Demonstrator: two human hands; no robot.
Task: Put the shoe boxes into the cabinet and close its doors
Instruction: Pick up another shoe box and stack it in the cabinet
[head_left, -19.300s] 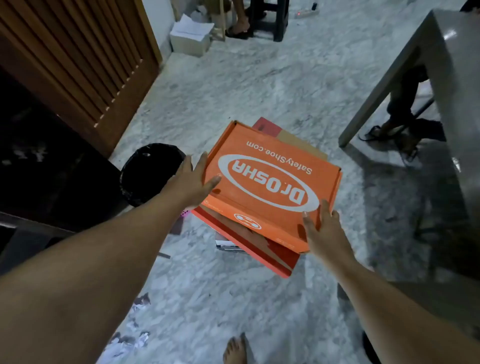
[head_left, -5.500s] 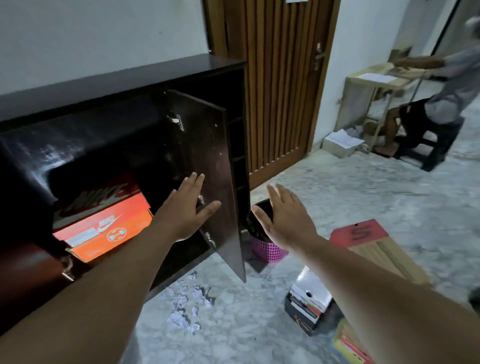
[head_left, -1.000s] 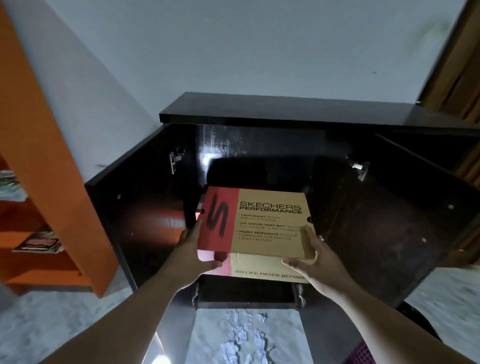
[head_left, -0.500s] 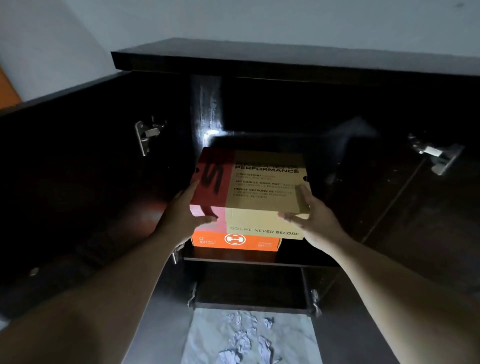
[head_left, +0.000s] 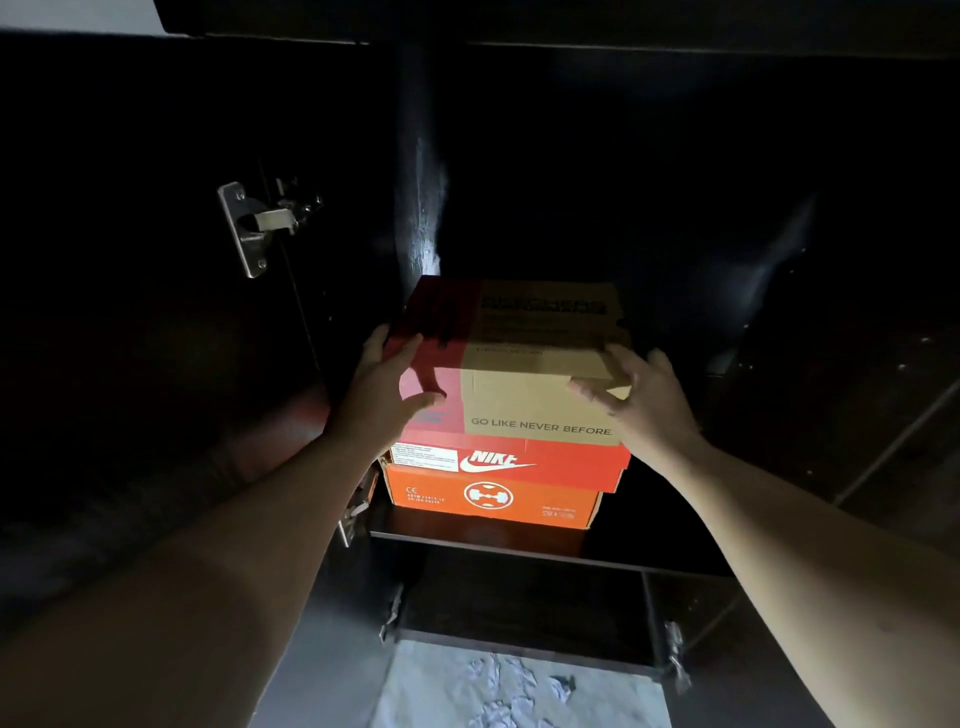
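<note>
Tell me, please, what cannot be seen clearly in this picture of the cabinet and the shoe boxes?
- Cabinet interior, head view: too dark to tell what lies behind or beside the stack.
- Tan box: lid print lost in shadow; its front corners covered by the left hand and right hand.
- Nike box and orange box: only front faces show; tops hidden by boxes above.
- Doors: cut off by the frame edges.

From my remote view, the cabinet interior was too dark to resolve its back wall. The tan box lid print was unreadable in shadow. The Nike box showed only its front face, and the orange box label text was too small to read.
</note>
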